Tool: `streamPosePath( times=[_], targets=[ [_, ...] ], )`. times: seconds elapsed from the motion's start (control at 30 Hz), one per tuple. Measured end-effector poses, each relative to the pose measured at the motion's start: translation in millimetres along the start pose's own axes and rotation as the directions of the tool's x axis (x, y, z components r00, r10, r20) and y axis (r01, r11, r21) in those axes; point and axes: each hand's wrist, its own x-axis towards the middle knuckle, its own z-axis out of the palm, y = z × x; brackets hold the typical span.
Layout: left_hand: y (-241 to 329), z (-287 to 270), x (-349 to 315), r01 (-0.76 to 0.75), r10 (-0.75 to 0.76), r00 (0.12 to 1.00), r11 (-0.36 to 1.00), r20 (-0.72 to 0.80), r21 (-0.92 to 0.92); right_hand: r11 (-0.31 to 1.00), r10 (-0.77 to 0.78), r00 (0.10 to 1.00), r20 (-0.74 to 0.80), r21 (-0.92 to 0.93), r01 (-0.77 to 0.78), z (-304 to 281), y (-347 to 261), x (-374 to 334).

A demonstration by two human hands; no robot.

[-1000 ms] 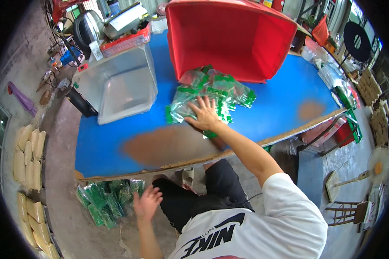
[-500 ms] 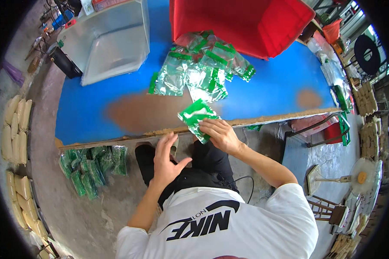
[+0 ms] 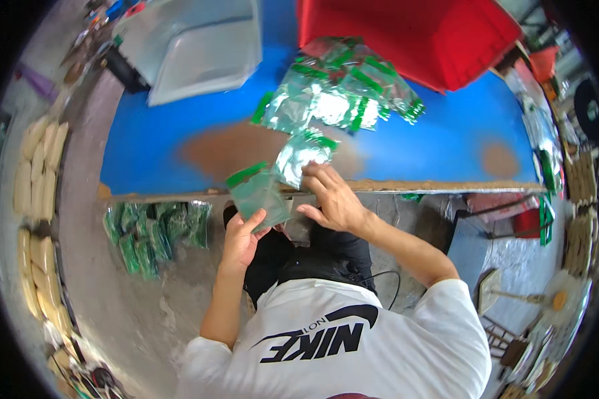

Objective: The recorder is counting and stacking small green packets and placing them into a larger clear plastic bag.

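Between the thumb and fingers of my left hand (image 3: 241,241) is a clear plastic bag (image 3: 259,198) with a green strip along its top, held just off the table's front edge. My right hand (image 3: 339,203) reaches to that edge, its fingertips on the lower part of another shiny clear bag (image 3: 298,158) with a green strip. The right thumb stands apart from the fingers, which are slightly blurred. Beyond both hands, a loose pile of similar green-striped bags (image 3: 333,100) lies spread on the blue table (image 3: 446,153).
An open red bin (image 3: 406,40) lies behind the pile, and a translucent plastic bin (image 3: 209,60) stands at the back left. Filled green packets (image 3: 146,243) lie on the floor below the table. To the right is a standing fan (image 3: 559,299).
The green bag that was in my right hand is no longer there. A clear bag is now in my left hand, which was empty. My right fingers now touch another bag at the table edge.
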Motion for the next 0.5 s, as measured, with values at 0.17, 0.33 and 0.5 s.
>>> streamPosePath(
  times=[0.17, 0.33, 0.5],
  targets=[
    [-4.1, 14.3, -4.2, -0.021, 0.018, 0.995, 0.999, 0.098, 0.030, 0.875, 0.181, 0.947, 0.267, 0.395, -0.279, -2.3, 0.2, 53.7],
    [-5.8, 3.8, 0.0, -0.098, 0.099, 0.995, 0.981, 0.000, -0.167, 0.922, -0.076, 0.997, -0.033, -0.382, 0.058, 12.1, 65.8, 96.4],
    [-17.3, 13.0, 5.4, -0.067, 0.069, 0.998, 0.962, -0.004, -0.265, 0.963, -0.264, 0.946, 0.189, 0.097, 0.250, 8.3, 10.2, 58.0]
  ],
)
